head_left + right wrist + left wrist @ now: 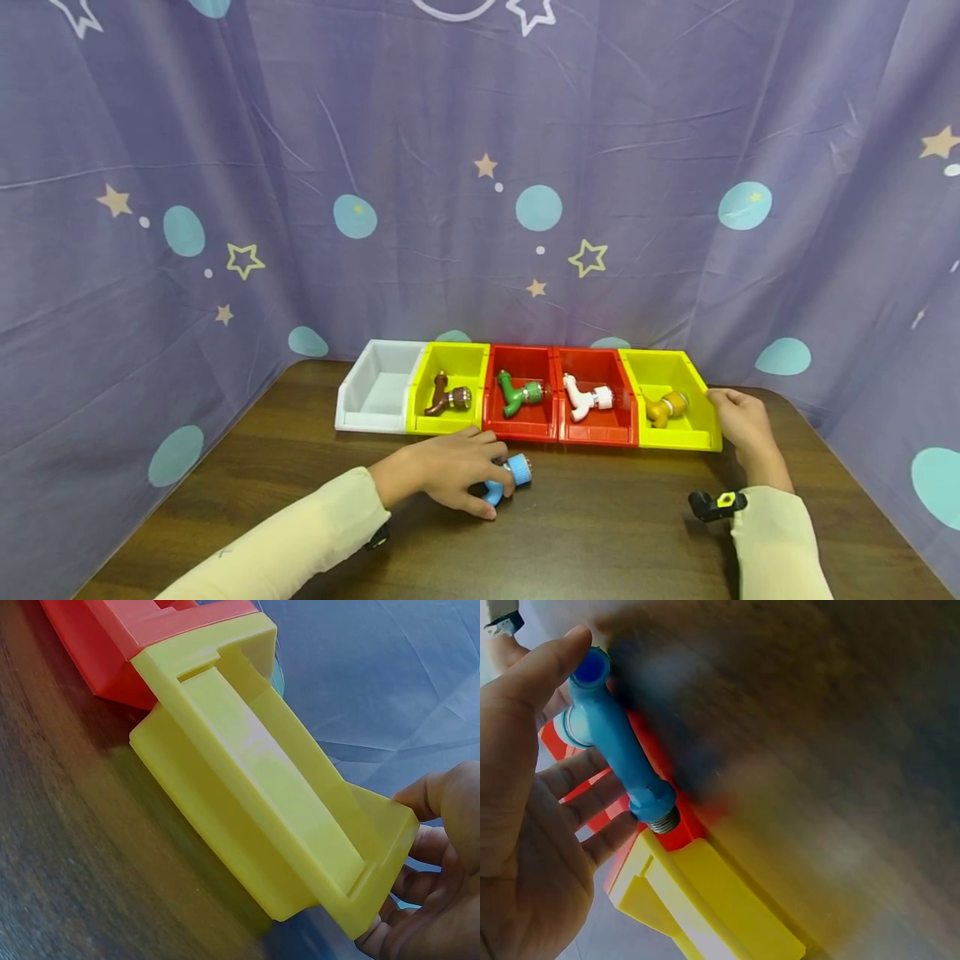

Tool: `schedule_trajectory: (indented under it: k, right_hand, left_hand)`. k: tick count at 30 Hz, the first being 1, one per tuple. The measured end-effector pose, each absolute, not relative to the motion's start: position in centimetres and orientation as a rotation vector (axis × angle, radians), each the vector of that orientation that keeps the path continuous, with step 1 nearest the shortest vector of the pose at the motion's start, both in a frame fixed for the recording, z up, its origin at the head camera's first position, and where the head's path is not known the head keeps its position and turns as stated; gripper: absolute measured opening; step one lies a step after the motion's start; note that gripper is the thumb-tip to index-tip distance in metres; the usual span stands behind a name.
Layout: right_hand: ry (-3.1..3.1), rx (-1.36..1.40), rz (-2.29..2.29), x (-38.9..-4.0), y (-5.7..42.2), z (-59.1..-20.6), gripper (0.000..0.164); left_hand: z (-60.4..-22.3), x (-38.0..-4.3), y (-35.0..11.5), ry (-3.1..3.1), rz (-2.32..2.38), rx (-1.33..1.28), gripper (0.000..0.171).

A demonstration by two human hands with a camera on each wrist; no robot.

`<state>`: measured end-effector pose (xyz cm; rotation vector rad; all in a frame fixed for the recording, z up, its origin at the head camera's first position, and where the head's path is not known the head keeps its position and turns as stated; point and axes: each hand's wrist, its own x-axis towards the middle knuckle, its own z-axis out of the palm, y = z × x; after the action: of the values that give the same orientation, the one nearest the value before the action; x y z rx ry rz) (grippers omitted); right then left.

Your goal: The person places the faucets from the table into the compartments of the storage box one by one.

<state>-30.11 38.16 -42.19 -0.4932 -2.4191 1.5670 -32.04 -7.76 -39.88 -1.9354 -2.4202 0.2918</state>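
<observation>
My left hand (461,471) grips a light blue tap (519,469) low over the table, in front of the row of bins. In the left wrist view the thumb lies by the open end of the tap (622,746), fingers on its other side, threaded end pointing away. At the row's right end, my right hand (750,429) pinches the side wall of a yellow bin (678,440). The right wrist view has the thumb on this bin's (255,757) edge and the fingers against its outer side. An orange-yellow tap (666,409) lies inside it.
Left of it, two red bins hold a white tap (588,400) and a green tap (517,395). Another yellow bin (450,346) holds a brown tap (450,398). A white bin (382,390) ends the row. Behind hangs a purple curtain (450,125); below is a wooden table (600,525).
</observation>
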Motion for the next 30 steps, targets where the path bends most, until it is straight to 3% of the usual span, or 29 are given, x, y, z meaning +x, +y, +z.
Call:
schedule_trajectory:
  k: [18, 30]
  right_hand:
    - [-2.415, -0.5, 1.574, -30.1, 38.0, -42.3, 0.059]
    - [-2.406, -0.499, 1.554, -30.2, 38.0, -42.3, 0.058]
  left_hand:
    - [-36.8, -30.7, -8.6, -2.352, 0.311, -1.908, 0.032]
    - [-35.0, -31.9, -11.1, -2.451, 0.302, -1.761, 0.027]
